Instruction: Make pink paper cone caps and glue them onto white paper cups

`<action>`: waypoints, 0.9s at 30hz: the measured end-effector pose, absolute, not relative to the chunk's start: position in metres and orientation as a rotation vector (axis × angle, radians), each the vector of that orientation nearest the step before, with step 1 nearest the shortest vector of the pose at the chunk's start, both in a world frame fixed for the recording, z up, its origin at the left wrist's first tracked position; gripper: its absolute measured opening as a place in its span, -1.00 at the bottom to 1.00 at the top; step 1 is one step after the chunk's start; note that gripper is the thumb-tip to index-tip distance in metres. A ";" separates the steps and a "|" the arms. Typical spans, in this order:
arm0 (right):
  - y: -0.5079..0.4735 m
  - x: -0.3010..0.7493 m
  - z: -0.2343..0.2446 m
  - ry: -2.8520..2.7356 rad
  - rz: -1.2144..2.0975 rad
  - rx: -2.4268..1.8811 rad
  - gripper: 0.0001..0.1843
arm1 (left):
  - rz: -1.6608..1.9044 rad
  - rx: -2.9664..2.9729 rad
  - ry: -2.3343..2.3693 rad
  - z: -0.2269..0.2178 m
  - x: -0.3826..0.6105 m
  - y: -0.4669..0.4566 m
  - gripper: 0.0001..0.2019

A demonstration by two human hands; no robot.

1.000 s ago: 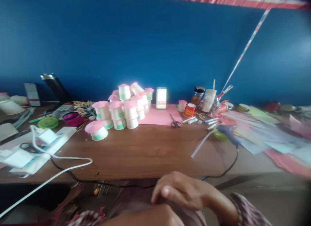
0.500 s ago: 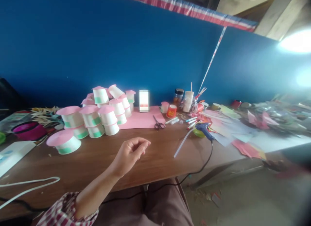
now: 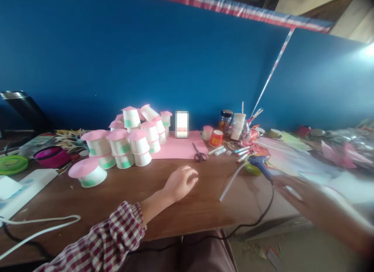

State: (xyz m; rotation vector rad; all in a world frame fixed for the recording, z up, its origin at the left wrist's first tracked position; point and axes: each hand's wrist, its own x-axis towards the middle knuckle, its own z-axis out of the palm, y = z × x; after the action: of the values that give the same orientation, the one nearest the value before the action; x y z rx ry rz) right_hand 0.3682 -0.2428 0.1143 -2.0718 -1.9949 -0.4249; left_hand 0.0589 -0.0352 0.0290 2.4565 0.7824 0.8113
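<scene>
My left hand (image 3: 181, 183) lies on the brown table (image 3: 163, 202) with its fingers loosely curved and apart, holding nothing. It is just in front of a pink paper sheet (image 3: 181, 149) and black scissors (image 3: 199, 155). My right hand (image 3: 295, 191) hovers over the table's right end, smeared by motion, its fingertips close to a blue glue gun (image 3: 260, 163) but apart from it. A white stick (image 3: 232, 180) lies between the two hands. A pile of white paper cups with pink tops (image 3: 131, 139) stands at the back left, with one such cup (image 3: 87, 173) alone in front.
The glue gun's black cord (image 3: 263, 213) hangs over the front edge. An orange cup (image 3: 216, 138), a jar (image 3: 226, 120) and markers (image 3: 241, 150) stand at the back. Loose coloured papers (image 3: 306, 155) cover the right. A magenta bowl (image 3: 51, 156), white boxes (image 3: 26, 184) and a white cable (image 3: 37, 229) lie left.
My left hand has moved forward and right and settled on the table, its pinch loosened. My right hand has come into view near the glue gun. The view has swung slightly left.
</scene>
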 end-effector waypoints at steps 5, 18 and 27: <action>-0.168 0.263 0.134 -2.540 -0.227 -1.733 -0.73 | 0.812 2.458 0.728 0.018 0.056 -0.028 -0.85; -0.098 0.234 0.108 -2.842 -0.019 -1.693 -0.83 | 0.753 2.251 0.695 0.014 0.051 -0.023 -0.86; -0.095 0.258 0.125 -2.672 0.170 -1.881 -0.74 | 0.742 2.253 0.666 0.009 0.052 -0.019 -0.87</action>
State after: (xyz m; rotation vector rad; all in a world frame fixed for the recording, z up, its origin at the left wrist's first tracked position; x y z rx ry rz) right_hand 0.2582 -0.0952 0.1250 -1.8807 -2.6721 0.1704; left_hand 0.0523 -0.0195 0.0087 2.2535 0.6663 0.7419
